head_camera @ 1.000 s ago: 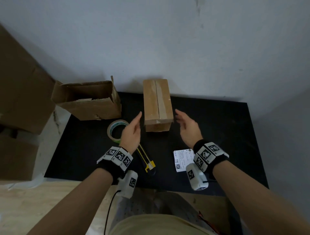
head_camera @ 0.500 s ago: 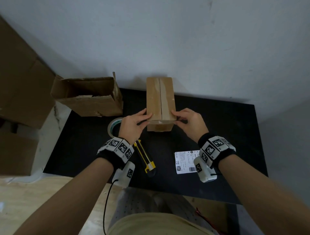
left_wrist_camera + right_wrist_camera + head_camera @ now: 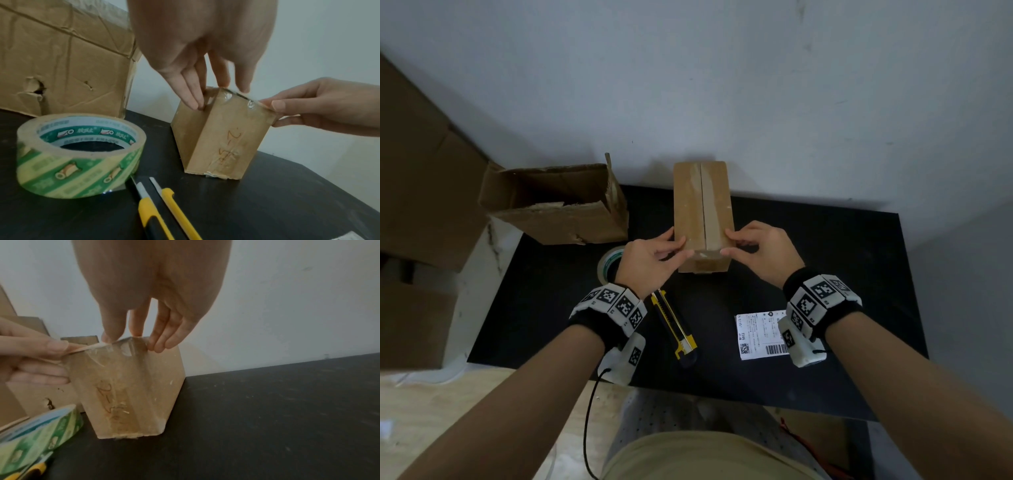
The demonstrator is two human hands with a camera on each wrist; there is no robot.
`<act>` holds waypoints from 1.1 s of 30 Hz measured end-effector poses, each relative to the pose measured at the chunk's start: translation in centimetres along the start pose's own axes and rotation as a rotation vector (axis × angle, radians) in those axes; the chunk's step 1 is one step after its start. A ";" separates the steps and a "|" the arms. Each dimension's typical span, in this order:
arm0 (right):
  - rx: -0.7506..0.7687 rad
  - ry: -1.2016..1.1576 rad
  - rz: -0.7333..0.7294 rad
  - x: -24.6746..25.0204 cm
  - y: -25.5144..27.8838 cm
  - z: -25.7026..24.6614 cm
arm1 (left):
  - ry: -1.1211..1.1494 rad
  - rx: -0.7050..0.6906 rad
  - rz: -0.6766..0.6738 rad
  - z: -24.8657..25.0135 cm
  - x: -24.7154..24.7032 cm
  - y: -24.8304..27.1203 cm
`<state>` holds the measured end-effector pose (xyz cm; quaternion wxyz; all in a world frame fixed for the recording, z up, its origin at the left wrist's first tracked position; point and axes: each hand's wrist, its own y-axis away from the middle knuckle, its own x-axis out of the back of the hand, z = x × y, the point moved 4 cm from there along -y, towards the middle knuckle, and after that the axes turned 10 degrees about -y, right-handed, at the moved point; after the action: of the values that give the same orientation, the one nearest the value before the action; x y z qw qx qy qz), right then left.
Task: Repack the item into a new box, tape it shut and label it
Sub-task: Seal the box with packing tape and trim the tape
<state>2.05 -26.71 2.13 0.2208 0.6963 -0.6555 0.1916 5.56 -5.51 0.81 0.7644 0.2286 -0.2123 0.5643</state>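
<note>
A small brown cardboard box (image 3: 702,212), taped along its top seam, stands at the back middle of the black table (image 3: 825,267). My left hand (image 3: 675,248) pinches its near left top corner, thumb on the top edge and fingers down the left side. My right hand (image 3: 732,243) pinches the near right top corner the same way. The left wrist view shows the box (image 3: 218,134) with orange writing under clear tape on its near face, and my left fingers (image 3: 191,97) against its side. A white shipping label (image 3: 760,335) lies near my right wrist.
An open, worn cardboard box (image 3: 558,209) sits at the table's back left. A roll of green-printed tape (image 3: 607,263) lies just left of my left hand. A yellow and black utility knife (image 3: 674,329) lies below that hand. More cardboard boxes (image 3: 417,192) stand off the table on the left.
Both hands, held open and apart on either side of the box a second ago, have closed in and now pinch its near top corners. The box has stayed in place.
</note>
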 end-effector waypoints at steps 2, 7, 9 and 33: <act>0.040 0.072 -0.003 0.0 -0.2 0.0 | -0.041 -0.039 0.008 -0.1 0.1 -0.2; 0.245 0.334 0.000 -0.6 0.1 -0.8 | -0.145 -0.129 0.054 0.1 0.1 -0.4; 0.300 0.402 0.044 -0.7 0.4 -1.0 | -0.148 -0.129 0.068 0.1 0.0 -0.3; -0.049 0.402 0.055 -2.7 0.7 -1.3 | -0.279 -0.342 -0.026 2.7 -1.3 0.9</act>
<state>1.18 -23.78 1.79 0.3587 0.6203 -0.6215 0.3166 4.19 -7.88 2.32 0.7624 0.1742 -0.4056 0.4732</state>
